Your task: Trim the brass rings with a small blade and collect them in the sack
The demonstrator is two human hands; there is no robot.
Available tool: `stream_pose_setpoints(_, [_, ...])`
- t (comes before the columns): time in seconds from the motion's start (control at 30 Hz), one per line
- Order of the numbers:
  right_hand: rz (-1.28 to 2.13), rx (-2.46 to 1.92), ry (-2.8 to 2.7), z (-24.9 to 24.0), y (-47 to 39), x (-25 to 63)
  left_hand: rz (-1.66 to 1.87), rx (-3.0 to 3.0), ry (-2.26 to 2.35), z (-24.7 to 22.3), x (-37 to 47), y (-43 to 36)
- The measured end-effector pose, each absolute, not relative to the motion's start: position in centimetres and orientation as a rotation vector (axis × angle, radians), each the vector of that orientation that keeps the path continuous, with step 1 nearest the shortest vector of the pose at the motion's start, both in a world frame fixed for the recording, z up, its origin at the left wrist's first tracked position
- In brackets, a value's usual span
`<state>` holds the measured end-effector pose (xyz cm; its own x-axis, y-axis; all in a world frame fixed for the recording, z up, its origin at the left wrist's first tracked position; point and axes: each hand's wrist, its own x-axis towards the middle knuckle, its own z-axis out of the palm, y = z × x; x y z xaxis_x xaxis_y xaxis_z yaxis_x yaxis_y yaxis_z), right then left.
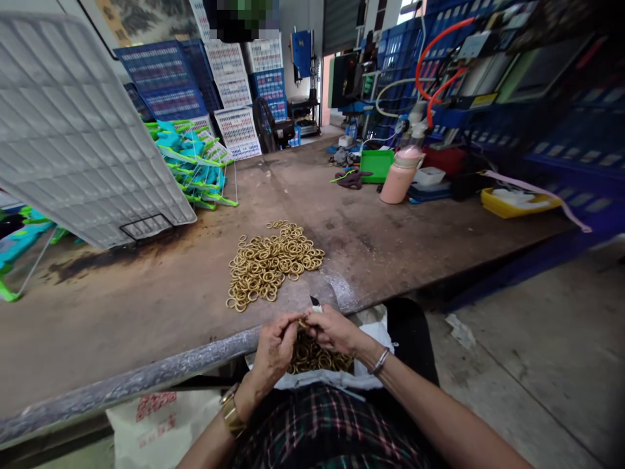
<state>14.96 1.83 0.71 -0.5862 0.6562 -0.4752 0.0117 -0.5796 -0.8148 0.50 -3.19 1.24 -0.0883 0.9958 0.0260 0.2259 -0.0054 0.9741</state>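
Note:
My left hand point(274, 344) is closed, its thumb and fingertips pinching a small brass-coloured ring point(303, 323) at the table's front edge. Close against it, my right hand point(336, 331) grips a small knife point(315, 302) with a dark, pointed blade and a pale part below it. The right fingers also meet the ring, though they partly hide it. Beneath both hands, an open white sack point(375, 335) on the lap holds many more rings point(317, 357). A loose heap of similar rings point(273, 260) lies on the brown table just beyond.
At left a grey ribbed panel point(92, 130) leans beside green-and-turquoise plastic frames point(195, 163). A pink bottle point(400, 176), green tray point(377, 166) and yellow tray point(520, 203) stand at right. Machinery with orange hoses point(420, 58) rises behind them. A printed sack point(166, 426) sits below the table edge.

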Motion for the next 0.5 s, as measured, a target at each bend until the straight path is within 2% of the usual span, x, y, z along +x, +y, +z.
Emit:
stream_pose_setpoints(0.13, [2.293,-1.139,-1.111,0.5,1.7,14.8,1.079,1.377,1.44,1.1,0.4,-3.5])
stream_pose_setpoints(0.2, [2.232,-1.198,-1.198,0.5,1.7,14.7,1.079,1.324,1.447,0.9,0.4,-3.7])
stream_pose_setpoints(0.4, [1.444,-1.243,-1.629,0.9,1.4,14.6,1.133,1.025,1.495,0.1,0.4,-3.5])
stream_pose_setpoints(0.5, [1.327,-1.219,-1.72,0.7,1.2,14.2,1.127,0.962,1.479,0.0,0.6,-3.5])
